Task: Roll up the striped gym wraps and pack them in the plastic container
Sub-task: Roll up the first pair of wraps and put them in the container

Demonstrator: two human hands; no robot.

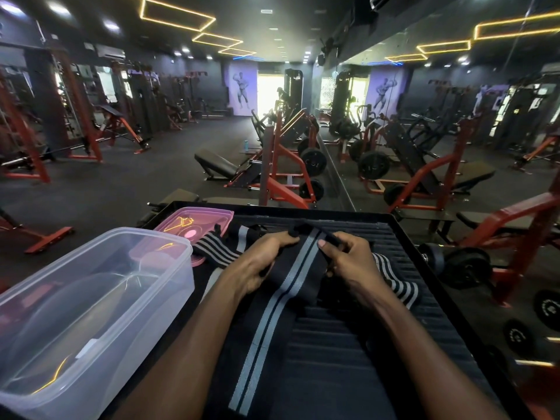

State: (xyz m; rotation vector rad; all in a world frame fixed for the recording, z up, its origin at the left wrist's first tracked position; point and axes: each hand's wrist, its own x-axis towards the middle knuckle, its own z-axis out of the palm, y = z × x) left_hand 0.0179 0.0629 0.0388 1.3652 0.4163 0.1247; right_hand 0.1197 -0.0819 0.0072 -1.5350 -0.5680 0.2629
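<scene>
Left hand: the left hand point(266, 262) had its fingers curled round the left edge of the long wrap point(285, 286), near the far end.
Right hand: the right hand point(348, 262) pinched the right edge, thumb on top.
Long wrap: it was black with two grey stripes and lay flat down the ridged black platform point(394, 328), not yet rolled.
Other wraps: one striped wrap point(215, 248) lay just beside the box, and another striped wrap point(397, 283) lay under the right wrist.
Box: the clear plastic container point(91, 298) sat empty on the left, with its pink lid point(197, 221) behind it.
What could go wrong: the roll could start crooked or loose if one hand pulled harder. Then it might pop open and not fit in the box.
</scene>
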